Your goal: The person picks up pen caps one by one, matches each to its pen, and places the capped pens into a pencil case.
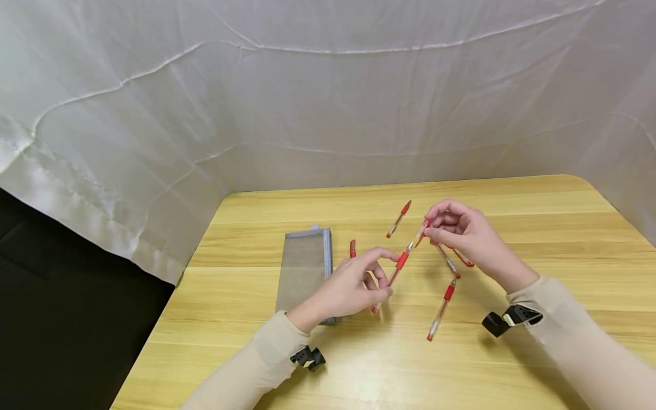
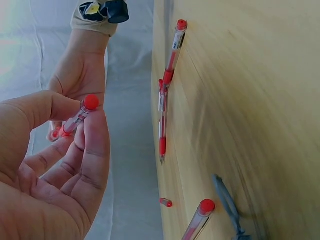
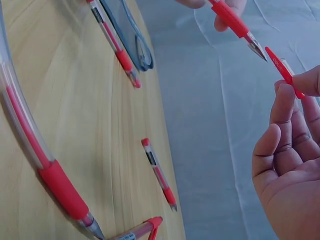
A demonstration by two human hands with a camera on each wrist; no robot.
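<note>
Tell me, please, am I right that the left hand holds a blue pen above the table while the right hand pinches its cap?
Not quite: the pen is red, not blue, as the head view shows. The left hand does hold it above the table, and the right hand pinches its cap.

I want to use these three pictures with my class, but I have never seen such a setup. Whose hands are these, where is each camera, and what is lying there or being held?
A person works bare-handed at a wooden table. One camera sits on the head; one is strapped to each wrist, so those pictures look tilted. The left hand holds an uncapped red pen; the right hand pinches its red cap just off the tip. Several more red pens, such as one nearer the person, lie loose on the table. A grey pencil case lies at the left.
</note>
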